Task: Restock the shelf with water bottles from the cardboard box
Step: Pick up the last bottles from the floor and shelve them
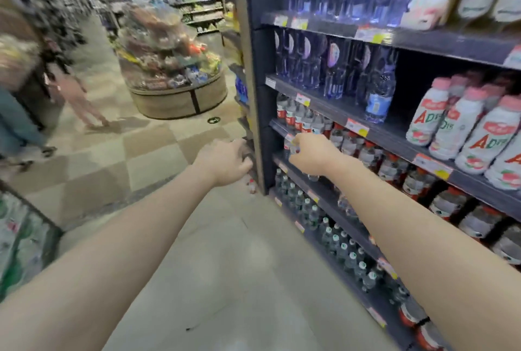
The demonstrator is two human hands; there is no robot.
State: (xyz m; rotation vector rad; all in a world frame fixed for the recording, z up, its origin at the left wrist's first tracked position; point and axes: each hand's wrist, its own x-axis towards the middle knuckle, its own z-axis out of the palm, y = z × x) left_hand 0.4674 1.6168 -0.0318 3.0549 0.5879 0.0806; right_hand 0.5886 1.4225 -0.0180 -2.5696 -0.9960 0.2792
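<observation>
Your right hand [308, 154] is curled round a small water bottle [293, 149], held at the far left end of the shelf [394, 136], level with the row of red-capped bottles [366, 153]. Your left hand [225, 159] reaches out beside the shelf's end post [248, 68]. Its fingers are curled on something dark, too blurred to tell what. Grey floor [225, 266] lies below both arms.

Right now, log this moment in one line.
phase: stocking | left hand: grips blurred bottle beside shelf end | right hand: holds water bottle at red-capped row | cardboard box: not in view
</observation>
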